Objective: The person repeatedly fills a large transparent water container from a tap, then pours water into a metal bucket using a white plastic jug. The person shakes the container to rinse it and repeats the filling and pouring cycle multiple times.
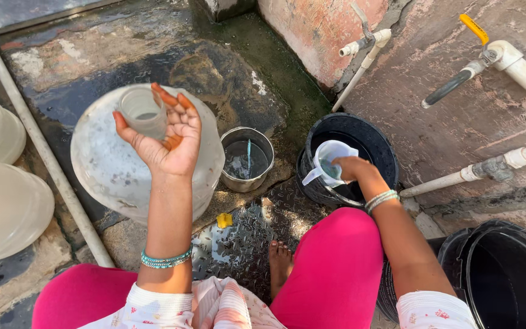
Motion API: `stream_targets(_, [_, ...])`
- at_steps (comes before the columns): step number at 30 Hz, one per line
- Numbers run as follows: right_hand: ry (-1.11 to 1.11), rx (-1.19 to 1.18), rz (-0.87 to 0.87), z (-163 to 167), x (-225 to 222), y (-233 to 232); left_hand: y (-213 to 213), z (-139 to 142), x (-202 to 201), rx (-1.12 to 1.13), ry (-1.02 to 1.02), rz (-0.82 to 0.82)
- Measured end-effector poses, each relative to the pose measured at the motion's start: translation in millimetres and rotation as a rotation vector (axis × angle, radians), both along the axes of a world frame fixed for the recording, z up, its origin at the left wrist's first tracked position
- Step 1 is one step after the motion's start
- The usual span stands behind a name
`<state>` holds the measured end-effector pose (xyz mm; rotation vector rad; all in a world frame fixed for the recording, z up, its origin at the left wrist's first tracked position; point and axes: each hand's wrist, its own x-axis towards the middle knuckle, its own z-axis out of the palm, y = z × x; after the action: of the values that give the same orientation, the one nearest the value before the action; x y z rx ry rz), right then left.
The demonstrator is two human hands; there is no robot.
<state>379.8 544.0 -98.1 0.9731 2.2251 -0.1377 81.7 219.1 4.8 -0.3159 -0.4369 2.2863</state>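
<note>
Jug: big clear water jug [111, 164] lying tilted on wet stone, its neck [143, 113] pointing up toward the camera, left of the steel pot.
Left hand: left hand [168, 137] resting against the jug's neck, palm up, fingers spread wide and curling loosely round the rim; steadying, not clamping.
Mug: white mug [330, 161] sitting inside the black bucket [372, 143], some water in it.
Right hand: right hand [351, 169] reaching into the bucket, fingers closing round the mug's side; well apart from the jug.
Steel pot: small steel pot [248, 159] standing between jug and bucket, holding water.
Near feet: bare foot [280, 259] showing between pink knees; yellow scrap [224, 220] lying just below the pot.
Floor: rough dark stone slab [92, 55], wet and stained, green growth running along the wall base.
Surroundings: tap [363, 39] sticking out of a reddish wall; yellow-handled valve [476, 30] on white pipes at right; second black bucket [506, 274] at lower right; two more clear jugs [1, 201] at left edge behind a white pipe.
</note>
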Motion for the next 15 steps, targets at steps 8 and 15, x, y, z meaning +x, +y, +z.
stream_targets(8, [0.716,0.097,0.037,-58,67,-25,-10,-41,5,-0.237,0.021,0.007])
stream_targets(15, [0.772,0.218,-0.048,-43,58,-22,-40,-44,-8,-0.367,0.088,0.013])
